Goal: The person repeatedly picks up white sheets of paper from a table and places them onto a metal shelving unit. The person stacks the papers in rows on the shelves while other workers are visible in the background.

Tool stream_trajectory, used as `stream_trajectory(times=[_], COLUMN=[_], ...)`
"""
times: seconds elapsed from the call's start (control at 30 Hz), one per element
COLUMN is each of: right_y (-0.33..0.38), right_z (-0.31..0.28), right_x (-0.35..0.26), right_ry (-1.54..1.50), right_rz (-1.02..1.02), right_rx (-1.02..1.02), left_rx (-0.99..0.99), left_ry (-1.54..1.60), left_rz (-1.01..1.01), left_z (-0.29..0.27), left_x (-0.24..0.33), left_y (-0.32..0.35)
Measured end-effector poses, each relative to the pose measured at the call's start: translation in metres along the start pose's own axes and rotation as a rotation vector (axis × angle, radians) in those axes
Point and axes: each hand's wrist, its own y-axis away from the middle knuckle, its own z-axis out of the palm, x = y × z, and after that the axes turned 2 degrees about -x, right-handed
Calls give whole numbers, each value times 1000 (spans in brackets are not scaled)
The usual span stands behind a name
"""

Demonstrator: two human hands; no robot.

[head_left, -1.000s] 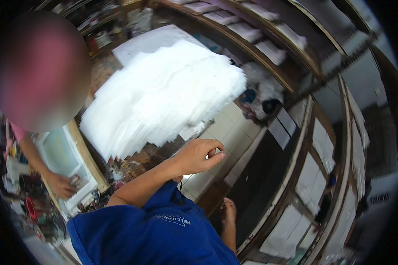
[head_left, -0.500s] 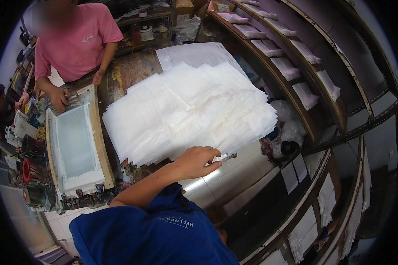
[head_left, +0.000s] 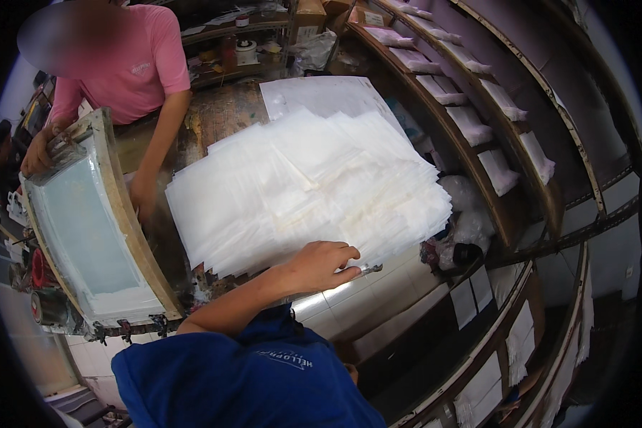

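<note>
My left hand (head_left: pixel 326 265) reaches across from the lower left, with my blue sleeve behind it. It rests at the near edge of a wide, spread pile of thin white translucent sheets (head_left: pixel 292 171). The fingers are loosely bent and the thumb stands apart from them; nothing held shows between them. Just beyond the fingertips a small metallic piece (head_left: pixel 371 269) sticks out at the table edge. My right hand is out of sight; only a sliver of skin shows beside my shirt. Left of the pile, a co-worker in a pink shirt (head_left: pixel 125 64) holds up a wooden-framed printing screen (head_left: pixel 93 207).
A larger pale sheet (head_left: pixel 321 93) lies under the pile's far side. Slanted wooden shelves (head_left: pixel 471 153) with stacked white sheets stand to the right. Racks with hanging sheets (head_left: pixel 478 385) fill the lower right. Cans (head_left: pixel 48 307) stand beyond the screen at the left.
The co-worker has lifted and tilted the screen toward the left, and one hand now reaches beneath it. My left hand stays at the pile's near edge. The whole view has shifted slightly.
</note>
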Motion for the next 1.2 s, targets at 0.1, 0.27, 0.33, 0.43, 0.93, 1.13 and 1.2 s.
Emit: stream_trajectory(times=[0.1,0.27,0.33,0.43,0.93,1.13,1.2], right_y=[-3,13,17,-16,23,36,36], right_z=[-9,-26,-25,-24,-16,-20,-18], right_x=[-21,-51,-59,10,-63,-62,-49], right_ry=[100,118,22,52,52,85,89], right_rz=[16,14,79,-28,102,57,83], right_rx=[-30,-54,-29,-32,-43,73,74], left_rx=[37,98,97,116,633,455,397], left_ry=[-15,-1,19,50,-323,-374,-413], left_rz=[14,22,22,46,-163,-376,-427], left_z=[-2,-5,-7,-13,-136,-142,-135], left_x=[-8,-13,-13,-12,-77,-166,-183], left_y=[2,5,4,3,-59,-151,-180])
